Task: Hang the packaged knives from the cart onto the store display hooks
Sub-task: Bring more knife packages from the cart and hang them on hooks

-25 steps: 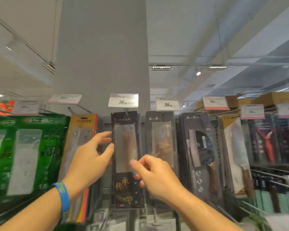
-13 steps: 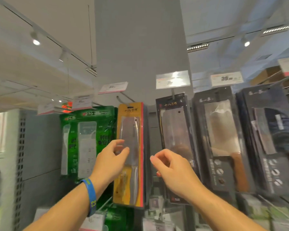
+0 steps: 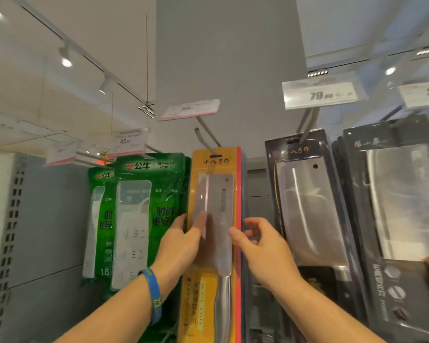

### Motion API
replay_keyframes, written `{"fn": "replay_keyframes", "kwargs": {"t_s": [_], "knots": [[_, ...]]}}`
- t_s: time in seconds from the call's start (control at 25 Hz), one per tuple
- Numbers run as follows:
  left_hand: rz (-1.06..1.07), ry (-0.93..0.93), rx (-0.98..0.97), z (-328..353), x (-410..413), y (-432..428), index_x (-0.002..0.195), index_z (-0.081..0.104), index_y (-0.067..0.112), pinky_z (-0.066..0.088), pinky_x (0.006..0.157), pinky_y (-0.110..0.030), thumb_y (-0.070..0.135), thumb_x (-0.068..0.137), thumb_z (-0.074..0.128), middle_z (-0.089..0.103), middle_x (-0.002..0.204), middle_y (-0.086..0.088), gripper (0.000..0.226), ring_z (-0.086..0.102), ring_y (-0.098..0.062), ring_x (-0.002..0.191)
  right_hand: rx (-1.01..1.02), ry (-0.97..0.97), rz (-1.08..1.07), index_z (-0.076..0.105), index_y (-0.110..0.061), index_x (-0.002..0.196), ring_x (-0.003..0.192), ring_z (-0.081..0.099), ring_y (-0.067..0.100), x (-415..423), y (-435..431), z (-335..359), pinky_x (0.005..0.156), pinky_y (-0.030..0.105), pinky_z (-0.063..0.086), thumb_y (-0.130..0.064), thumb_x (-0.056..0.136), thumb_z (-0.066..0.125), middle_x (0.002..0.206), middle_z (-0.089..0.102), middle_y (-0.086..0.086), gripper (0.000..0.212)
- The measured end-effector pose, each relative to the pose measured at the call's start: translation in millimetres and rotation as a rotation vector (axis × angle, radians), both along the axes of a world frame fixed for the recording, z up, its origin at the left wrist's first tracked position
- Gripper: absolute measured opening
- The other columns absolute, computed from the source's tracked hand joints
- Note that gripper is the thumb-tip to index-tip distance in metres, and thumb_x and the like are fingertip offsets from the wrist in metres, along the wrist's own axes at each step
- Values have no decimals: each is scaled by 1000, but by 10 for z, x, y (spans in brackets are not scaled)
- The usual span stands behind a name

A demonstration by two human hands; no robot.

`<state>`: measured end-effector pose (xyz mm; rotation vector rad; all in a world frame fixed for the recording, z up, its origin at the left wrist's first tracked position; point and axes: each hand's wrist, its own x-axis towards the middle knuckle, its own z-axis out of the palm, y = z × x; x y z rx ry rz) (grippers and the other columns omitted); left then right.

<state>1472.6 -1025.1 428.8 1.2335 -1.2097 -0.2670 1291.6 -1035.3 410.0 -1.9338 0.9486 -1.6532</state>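
Yellow card pack (image 3: 199, 167), steel cleaver (image 3: 217, 206) inside, hanging on grey metal hook (image 3: 205, 139); left edge pinched by left hand (image 3: 183, 243), right edge by right hand (image 3: 265, 248), newly across from black knife pack (image 3: 307, 209).

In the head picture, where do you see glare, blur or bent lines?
Head view: glare streaks the black knife package; the grey package far right is motion-blurred; the yellow knife package is sharpest. Head view, left: the ceiling lamp blooms white; the perforated upright slants from wide-lens distortion.

Yellow knife pack (image 3: 214, 219) with red edge, green power-strip packs (image 3: 144, 219), black packs (image 3: 315, 206), blue wristband (image 3: 154, 293).
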Motion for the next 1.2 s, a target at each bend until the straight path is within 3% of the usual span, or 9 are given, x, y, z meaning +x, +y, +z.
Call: {"fn": "replay_keyframes", "kwargs": {"t_s": [0.16,0.36,0.48,0.56,0.72,0.8,0.96,1.08,1.2], "knots": [[14,153,-89,9,-59,-64,125,56,31,41,65,-21,71,84,58,62,103,18,58,57,0,88,19,-99,118,61,-39,97,81,65,-5,68,-73,60,60,9,50,-41,93,70,87,71,-10,10],[78,272,-199,-82,-242,-59,109,60,30,45,69,-25,81,63,59,66,102,12,68,61,-4,91,112,-243,315,57,-39,112,91,69,0,192,-70,13,83,26,57,-26,98,64,102,72,-13,20],[146,284,-221,-98,-362,-22,112,62,24,52,79,-33,84,49,62,70,102,6,87,66,-11,93,73,-286,341,53,-36,105,90,69,5,322,-59,-53,81,26,55,-19,98,64,99,72,-10,22],[183,291,-216,-50,-396,35,111,61,21,52,74,-31,82,46,66,70,100,4,90,67,-12,90,10,-309,307,52,-36,100,84,67,6,344,-53,-33,75,25,52,-18,96,65,91,70,-9,23],[217,277,-278,-99,-421,242,113,59,19,59,78,-32,79,48,75,71,106,0,90,71,-14,91,-100,-273,366,51,-42,100,81,62,-1,367,97,-152,66,14,46,-25,96,64,95,64,-29,22],[238,267,-322,-127,-390,361,110,59,22,57,66,-21,73,48,74,73,102,2,82,73,-8,83,-97,-253,425,51,-44,102,85,61,-6,377,166,-185,65,14,46,-28,97,62,100,61,-35,20],[266,197,-251,-80,-307,460,112,59,25,58,70,-25,73,49,74,75,98,7,81,73,-5,81,-60,-248,510,53,-39,103,84,61,-8,361,176,-148,65,8,46,-27,99,62,87,67,-15,16],[271,155,-209,-69,-263,466,119,59,25,55,94,-37,81,50,71,71,110,7,89,69,-10,100,-18,-221,503,59,-41,96,81,62,-8,267,183,-101,59,12,46,-46,97,57,88,67,-23,6],[186,171,-182,-43,-165,534,110,64,32,51,88,-31,96,50,57,74,102,18,88,68,-1,99,-32,-353,343,62,-45,87,88,57,-13,115,79,0,67,10,40,-60,95,42,89,66,-21,26]]}}
